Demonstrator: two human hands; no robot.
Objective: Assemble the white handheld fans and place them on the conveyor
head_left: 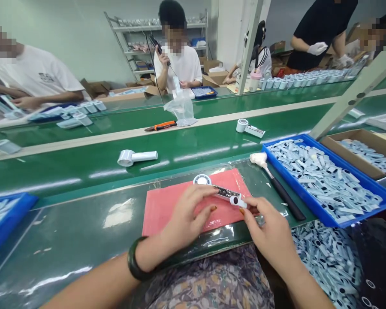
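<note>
A light-blue handheld fan housing (225,192) lies on a pink mat (157,208), with its round ring end to the left and its dark, open handle facing up. My left hand (188,214) reaches over the housing, its index finger at the handle and its thumb apart below. A small light-blue plastic cover (239,201) with a black oval is pinched between thumb and fingers of my right hand (268,225), over the handle's right end. Part of the housing is hidden behind my left fingers.
Right of the mat lie a mallet (284,193) with a wrapped head and a blue tray (328,180) of plastic covers. Two more housings (138,157) (251,128) rest on the green conveyor (93,167). Pliers (161,125) lie beyond. Several co-workers sit or stand across.
</note>
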